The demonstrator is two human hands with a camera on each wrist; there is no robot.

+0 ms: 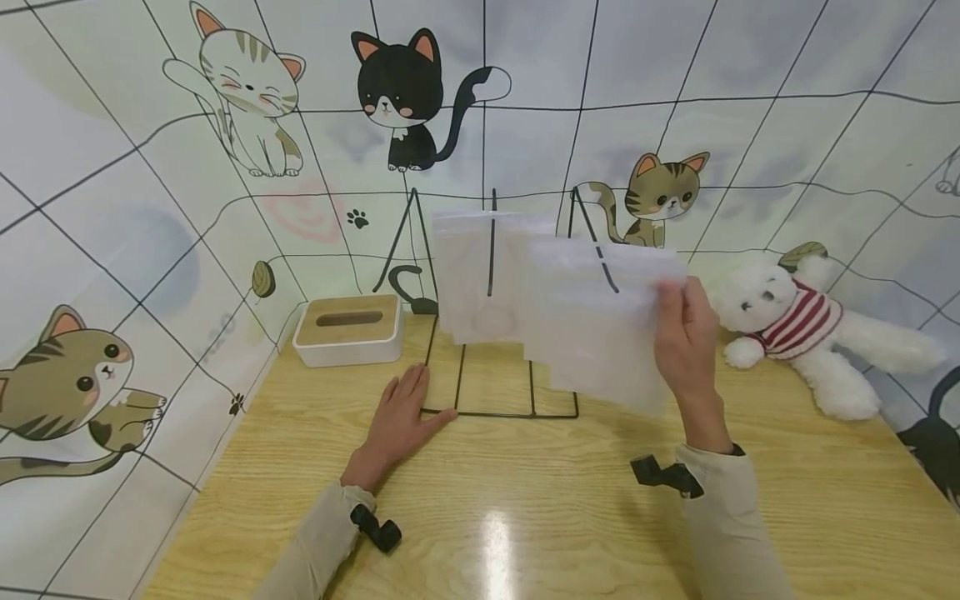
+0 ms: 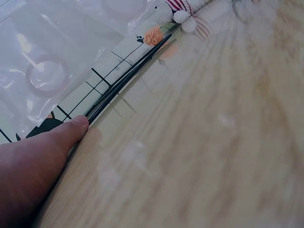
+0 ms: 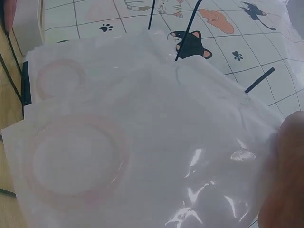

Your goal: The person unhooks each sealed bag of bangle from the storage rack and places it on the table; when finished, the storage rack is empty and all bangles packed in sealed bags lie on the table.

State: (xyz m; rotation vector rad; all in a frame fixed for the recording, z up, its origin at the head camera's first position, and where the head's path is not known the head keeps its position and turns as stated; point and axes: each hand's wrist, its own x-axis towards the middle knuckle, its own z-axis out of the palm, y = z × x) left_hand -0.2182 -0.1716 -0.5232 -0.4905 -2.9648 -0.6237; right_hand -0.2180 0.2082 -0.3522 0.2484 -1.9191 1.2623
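A black wire rack (image 1: 498,415) stands on the table, its slim prongs rising at the back. Several clear plastic bags (image 1: 480,275) hang at its middle prong. Overlapping them on the right is a fanned bunch of plastic bags (image 1: 592,333), crossed by the right prong. My right hand (image 1: 686,342) pinches this bunch by its upper right corner, thumb in front. Faint pinkish ring outlines (image 3: 122,152) show on the bags in the right wrist view. My left hand (image 1: 397,425) rests at the rack's front left corner, fingers extended; its thumb (image 2: 71,133) touches the base wire.
A white tissue box (image 1: 348,337) with a wooden lid sits left of the rack. At the right lies a white plush toy (image 1: 802,321) in a red-striped top. A cat-patterned wall covering (image 1: 525,50) rises behind the wooden table (image 1: 570,517).
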